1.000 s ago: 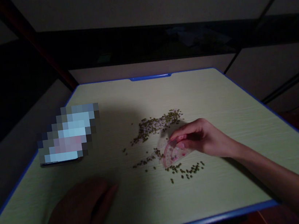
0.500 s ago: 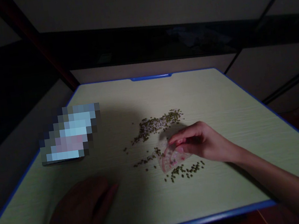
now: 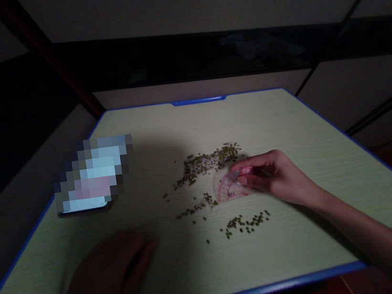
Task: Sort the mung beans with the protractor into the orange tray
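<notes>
My right hand [image 3: 267, 176] pinches a clear protractor [image 3: 228, 188] with pink markings between thumb and fingers, low over the table. Just beyond it lies a long heap of green beans [image 3: 227, 152], like mung beans, mixed with pale grains [image 3: 202, 165]. A thin line of beans and grains [image 3: 193, 210] reaches the protractor's left side. Nearer the front is a separate small group of green beans [image 3: 247, 223]. My left hand [image 3: 105, 270], in shadow, rests on the table at the left, thumb a little apart from the fingers, holding nothing.
The pale wooden tabletop [image 3: 319, 232] has a blue edge. A lit, blurred-out device like a phone [image 3: 94, 175] stands near the left edge. Dark furniture panels [image 3: 180, 4] rise behind the table.
My right hand has moved the protractor back and to the right, away from the small front group of beans. One bean now lies apart at that group's left. My left hand has stayed put.
</notes>
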Motion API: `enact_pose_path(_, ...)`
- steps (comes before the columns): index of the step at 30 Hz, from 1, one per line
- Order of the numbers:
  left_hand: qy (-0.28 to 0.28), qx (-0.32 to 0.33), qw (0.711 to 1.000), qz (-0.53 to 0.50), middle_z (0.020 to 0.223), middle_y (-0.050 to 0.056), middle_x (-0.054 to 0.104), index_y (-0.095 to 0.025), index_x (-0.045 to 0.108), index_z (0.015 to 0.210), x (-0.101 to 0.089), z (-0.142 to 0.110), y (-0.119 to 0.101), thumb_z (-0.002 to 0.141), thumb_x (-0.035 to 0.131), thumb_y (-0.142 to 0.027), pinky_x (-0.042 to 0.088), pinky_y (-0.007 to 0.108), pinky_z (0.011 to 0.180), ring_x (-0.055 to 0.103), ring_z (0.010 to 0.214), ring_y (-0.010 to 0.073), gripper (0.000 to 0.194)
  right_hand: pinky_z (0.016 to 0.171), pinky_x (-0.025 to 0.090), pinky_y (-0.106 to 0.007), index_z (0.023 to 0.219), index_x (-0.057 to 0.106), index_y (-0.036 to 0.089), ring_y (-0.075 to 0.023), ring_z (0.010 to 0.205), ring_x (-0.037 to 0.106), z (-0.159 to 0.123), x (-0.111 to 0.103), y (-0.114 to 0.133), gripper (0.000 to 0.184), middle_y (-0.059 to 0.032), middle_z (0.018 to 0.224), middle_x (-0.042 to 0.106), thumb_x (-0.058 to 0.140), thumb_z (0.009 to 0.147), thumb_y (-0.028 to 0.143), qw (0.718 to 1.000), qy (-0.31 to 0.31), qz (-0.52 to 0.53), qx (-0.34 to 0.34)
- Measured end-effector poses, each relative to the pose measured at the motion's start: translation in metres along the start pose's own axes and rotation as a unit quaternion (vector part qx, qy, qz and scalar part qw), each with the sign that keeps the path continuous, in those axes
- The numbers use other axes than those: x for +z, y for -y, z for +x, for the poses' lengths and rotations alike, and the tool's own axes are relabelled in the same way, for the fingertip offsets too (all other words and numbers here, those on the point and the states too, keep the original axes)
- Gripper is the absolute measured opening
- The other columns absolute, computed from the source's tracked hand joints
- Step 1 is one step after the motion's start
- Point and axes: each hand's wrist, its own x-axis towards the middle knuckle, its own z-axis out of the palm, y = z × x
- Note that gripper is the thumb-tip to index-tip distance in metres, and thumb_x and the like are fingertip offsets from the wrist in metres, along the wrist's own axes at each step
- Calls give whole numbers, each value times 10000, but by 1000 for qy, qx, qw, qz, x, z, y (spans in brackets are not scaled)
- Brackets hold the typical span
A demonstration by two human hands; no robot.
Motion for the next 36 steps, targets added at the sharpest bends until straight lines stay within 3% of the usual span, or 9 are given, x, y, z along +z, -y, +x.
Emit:
enact_pose_path(3,-2,34,999,16,595,-84,592,-262,554,640,-1,1,0,918,221,-454,489,203,447,576,519,98,474,490,410,-267,892,745,95,-126,562,528,0,3,-1,284,-85,735,701,631,671,232,1000,-8,-5,-11)
enact_pose_path(7,-16,24,999,13,615,-90,596,-269,555,669,-3,0,0,917,231,-459,486,209,443,582,528,96,450,522,431,-270,919,739,94,-129,586,553,2,8,-1,286,-87,761,717,630,683,213,999,-7,-1,-33)
enact_pose_path(15,-15,53,996,65,630,-61,615,-249,565,673,0,-1,1,919,195,-443,514,232,459,598,548,118,485,602,495,-273,899,742,117,-158,701,638,3,3,0,220,-98,880,740,621,725,173,996,50,18,-75)
enact_pose_path(30,4,45,997,60,634,-52,622,-229,583,650,-5,-1,-1,918,198,-441,510,198,475,597,547,105,515,599,519,-267,875,755,160,-159,710,661,2,2,3,200,-72,888,749,628,721,152,995,59,16,-75)
enact_pose_path(36,5,40,997,69,652,-56,630,-233,595,672,-4,-3,1,920,197,-439,521,202,500,603,563,108,512,588,515,-275,874,756,153,-170,703,657,0,-6,4,200,-75,853,754,636,715,159,998,35,-3,-61)
